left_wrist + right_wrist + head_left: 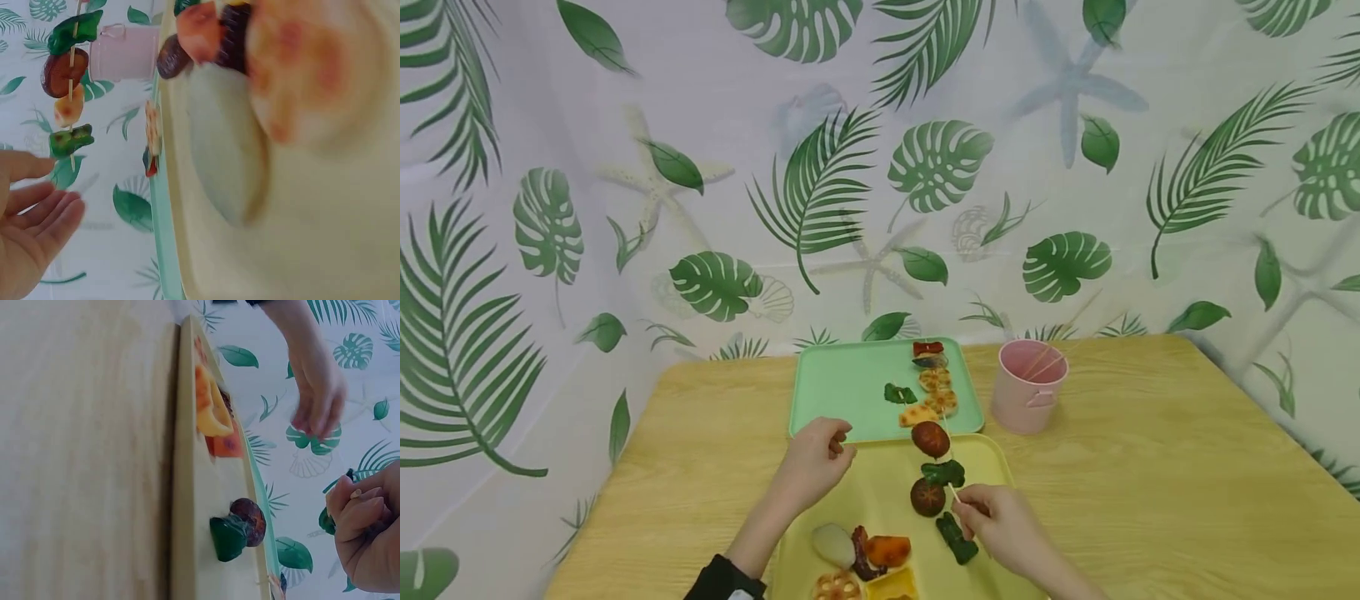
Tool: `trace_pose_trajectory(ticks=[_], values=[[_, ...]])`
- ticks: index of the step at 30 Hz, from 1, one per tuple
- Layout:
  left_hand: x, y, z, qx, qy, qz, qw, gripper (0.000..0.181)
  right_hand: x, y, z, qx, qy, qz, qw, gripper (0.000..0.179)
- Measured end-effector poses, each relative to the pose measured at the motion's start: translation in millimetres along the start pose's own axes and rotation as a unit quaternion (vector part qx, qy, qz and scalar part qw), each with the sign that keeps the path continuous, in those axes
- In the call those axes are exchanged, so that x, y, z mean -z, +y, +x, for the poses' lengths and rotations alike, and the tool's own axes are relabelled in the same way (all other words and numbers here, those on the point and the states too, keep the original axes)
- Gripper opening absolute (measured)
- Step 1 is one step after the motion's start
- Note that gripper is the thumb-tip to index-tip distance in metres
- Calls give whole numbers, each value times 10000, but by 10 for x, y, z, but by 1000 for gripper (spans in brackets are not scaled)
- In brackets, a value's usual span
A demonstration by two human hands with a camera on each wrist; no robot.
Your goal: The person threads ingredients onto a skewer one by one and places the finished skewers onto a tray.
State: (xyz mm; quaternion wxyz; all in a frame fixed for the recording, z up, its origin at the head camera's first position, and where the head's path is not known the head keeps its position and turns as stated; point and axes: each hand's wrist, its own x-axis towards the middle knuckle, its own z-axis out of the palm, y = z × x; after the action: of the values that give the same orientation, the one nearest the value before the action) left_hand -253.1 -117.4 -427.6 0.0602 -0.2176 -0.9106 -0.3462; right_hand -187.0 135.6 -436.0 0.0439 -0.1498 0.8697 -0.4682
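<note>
Here, right fingers (973, 497) pinch skewer (931, 439); left fingers (831, 428) nearby, seemingly loose

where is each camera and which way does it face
Head: on the head, facing forward and down at the yellow tray; left hand and right hand show.
Left wrist: worn there, facing the yellow tray and skewer; left hand shows.
Right wrist: worn there, facing the table and yellow tray; both hands show.
Head and left wrist share the pink bucket.

Black sleeve (718, 577) — partly whitish, perhaps.
</note>
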Motion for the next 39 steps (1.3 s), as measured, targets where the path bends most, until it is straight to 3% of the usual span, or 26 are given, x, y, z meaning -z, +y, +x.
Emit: trace_pose_trajectory(ticks=[3,6,10,14,25,29,36,39], values=[[71,-96,-133,-39,-999,7,9950,29,54,8,174,-16,327,-85,9994,25],[70,-183,-227,-190,-1858,231,9821,35,90,16,365,13,696,-553,9960,24],[13,-247,-290,-600,-2258,589,9705,38,71,5,611,-42,949,-1281,9872,27],[-9,-285,-337,-972,-2244,726,9669,31,13,-17,836,-3,900,-1536,9840,31],[-32,-359,-488,-1395,-2073,840,9646,28,-83,154,1359,-319,939,-1841,9779,48],[-70,-419,-547,-1642,-1957,975,9619,29,-173,242,1469,-425,847,-1988,9754,46],[-83,-475,-594,-1758,-2104,1156,9547,36,-371,236,1545,-655,781,-2174,9707,44],[-83,-538,-623,-1960,-1917,1270,9532,36,-467,259,1597,-587,729,-2506,9636,40]])
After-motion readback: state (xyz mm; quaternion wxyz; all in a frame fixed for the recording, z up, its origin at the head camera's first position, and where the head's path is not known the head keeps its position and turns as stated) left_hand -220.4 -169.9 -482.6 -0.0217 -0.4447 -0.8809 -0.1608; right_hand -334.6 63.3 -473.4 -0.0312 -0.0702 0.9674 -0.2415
